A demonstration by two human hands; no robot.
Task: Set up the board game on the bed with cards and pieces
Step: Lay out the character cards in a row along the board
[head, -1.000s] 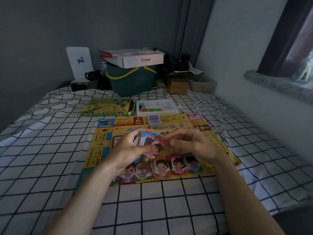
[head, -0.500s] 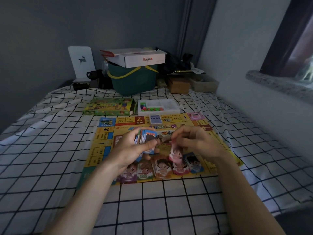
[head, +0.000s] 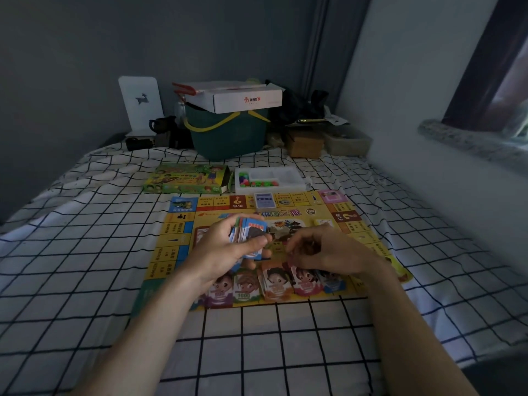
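Observation:
The yellow game board (head: 354, 224) lies flat on the checked bed sheet. My left hand (head: 225, 252) grips a fanned stack of money cards (head: 251, 232) above the board's middle. My right hand (head: 328, 252) hovers low over the near edge, its curled fingertips pinching the top of a pink card (head: 304, 281) on the pink pile. Beside it lie purple (head: 220, 292), green (head: 245, 290), orange (head: 275, 284) and blue (head: 331, 282) piles in a row. A small blue card deck (head: 265, 200) rests on the board's far edge.
Behind the board sit a white tray of coloured pieces (head: 271, 180) and the green game box (head: 185, 182). A green basket (head: 228, 135) topped by a white carton (head: 243, 98) stands at the bed's head, among other boxes. A wall and window ledge (head: 471, 144) run along the right.
My right hand took a pink card from the stack in my left hand and lowered it onto the pink pile. My left hand stayed nearly still with its stack.

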